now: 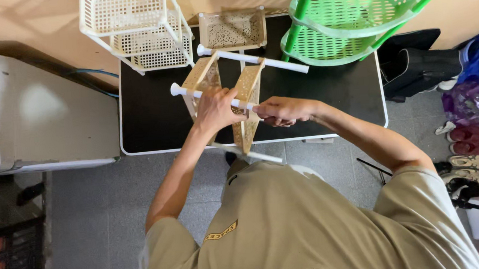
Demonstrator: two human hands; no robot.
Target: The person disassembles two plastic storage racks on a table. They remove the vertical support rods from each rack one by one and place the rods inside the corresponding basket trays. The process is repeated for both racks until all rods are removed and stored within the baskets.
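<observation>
I hold a small beige plastic rack over the near edge of the black table (151, 122). It has two perforated beige shelves (250, 87) tilted on edge and joined by white poles. My left hand (216, 109) grips the near white pole (185, 90) and one shelf. My right hand (283, 110) pinches the same pole's right end beside the second shelf. Another white pole (268, 62) runs across the rack's far side, and a third (254, 154) sticks out below the table edge.
On the table's far side stand a white perforated rack (136, 31), a loose beige basket shelf (233, 29) and a green two-tier rack (348, 19). A grey-white appliance (36, 112) sits at left. Bags (466, 79) and sandals (466, 139) lie on the floor at right.
</observation>
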